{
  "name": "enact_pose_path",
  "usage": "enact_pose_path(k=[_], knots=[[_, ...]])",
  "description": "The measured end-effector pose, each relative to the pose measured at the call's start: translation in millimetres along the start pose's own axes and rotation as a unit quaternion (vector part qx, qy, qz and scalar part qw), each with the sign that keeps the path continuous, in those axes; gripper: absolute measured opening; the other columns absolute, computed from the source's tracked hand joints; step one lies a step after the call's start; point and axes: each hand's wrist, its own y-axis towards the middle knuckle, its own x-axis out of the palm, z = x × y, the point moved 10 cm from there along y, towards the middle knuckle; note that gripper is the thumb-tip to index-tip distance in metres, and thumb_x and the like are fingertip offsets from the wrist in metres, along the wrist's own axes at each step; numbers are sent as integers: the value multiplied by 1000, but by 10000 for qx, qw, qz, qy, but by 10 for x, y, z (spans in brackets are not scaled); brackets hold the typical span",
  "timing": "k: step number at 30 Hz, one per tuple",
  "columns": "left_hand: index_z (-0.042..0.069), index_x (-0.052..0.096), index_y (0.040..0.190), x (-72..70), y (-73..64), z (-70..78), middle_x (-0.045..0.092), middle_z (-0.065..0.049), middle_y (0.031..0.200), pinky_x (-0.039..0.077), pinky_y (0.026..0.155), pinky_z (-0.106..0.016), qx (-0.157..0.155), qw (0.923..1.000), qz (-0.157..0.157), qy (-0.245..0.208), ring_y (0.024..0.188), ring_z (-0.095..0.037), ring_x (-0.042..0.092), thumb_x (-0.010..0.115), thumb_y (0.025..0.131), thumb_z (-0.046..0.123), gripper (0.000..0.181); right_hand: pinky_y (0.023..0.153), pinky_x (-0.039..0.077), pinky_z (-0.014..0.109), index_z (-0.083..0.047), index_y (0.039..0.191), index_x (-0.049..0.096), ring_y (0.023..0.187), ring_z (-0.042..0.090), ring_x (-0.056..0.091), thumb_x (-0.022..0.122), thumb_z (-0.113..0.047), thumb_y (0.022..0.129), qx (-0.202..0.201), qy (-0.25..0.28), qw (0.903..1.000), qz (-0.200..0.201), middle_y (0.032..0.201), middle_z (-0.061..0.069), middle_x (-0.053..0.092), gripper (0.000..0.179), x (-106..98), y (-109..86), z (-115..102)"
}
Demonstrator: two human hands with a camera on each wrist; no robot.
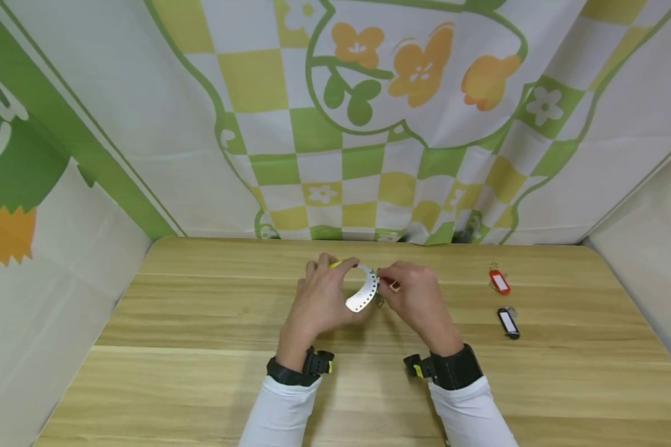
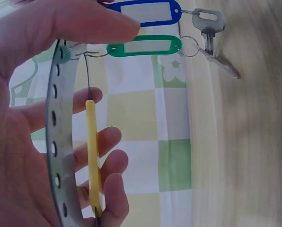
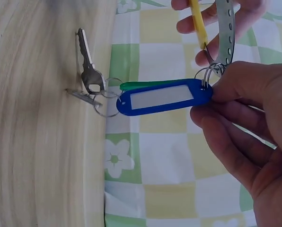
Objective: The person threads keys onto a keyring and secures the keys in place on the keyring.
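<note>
My left hand (image 1: 323,299) holds a key holder: a curved metal strip (image 1: 363,293) with a row of holes, joined to a wire with a yellow sleeve (image 2: 92,156). My right hand (image 1: 418,299) pinches the end of a blue key tag (image 3: 155,97) by its small rings (image 3: 211,71), right at the strip. Behind the blue tag lies a green key tag (image 2: 143,45), on a ring at the wire's end. Silver keys (image 3: 90,78) hang from the tags' far ends. Fingers partly hide where the rings meet the holder.
To the right on the wooden table (image 1: 190,323) lie a red key tag (image 1: 499,281) and, nearer, a black key tag (image 1: 507,323). A patterned curtain (image 1: 369,161) hangs along the table's back edge.
</note>
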Motion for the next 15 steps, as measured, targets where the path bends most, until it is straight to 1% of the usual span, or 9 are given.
enact_pose_path(k=[3,6,10,15], knots=[[18,62,139,-5,-3,-22,53,-20,129,48,77,-55,-81,9999,-53,-104,112,-42,50,93,64,30,82,56,53,29,-1,87,78,66,15,67,78,7,76,-99,-47,9999,17,81,6,73,14,-8,6,-30],[18,61,140,-22,-4,-24,52,-20,129,48,76,-54,-110,9999,-28,-110,112,-41,50,93,64,29,83,57,54,29,-1,88,78,67,16,68,77,6,77,20,-30,10000,18,82,6,73,13,-18,12,-29],[18,60,140,-30,1,-5,52,-22,131,47,79,-54,-26,9999,73,95,113,-42,49,93,64,31,84,59,55,30,-2,88,78,68,16,69,76,3,79,501,-65,9987,-111,81,6,72,10,-4,18,16],[17,61,139,-33,9,16,51,-22,133,45,81,-55,32,9993,214,296,115,-42,47,94,64,30,83,59,54,33,-3,86,77,67,16,69,76,-2,81,1285,-97,9914,-209,76,5,72,5,25,18,111]])
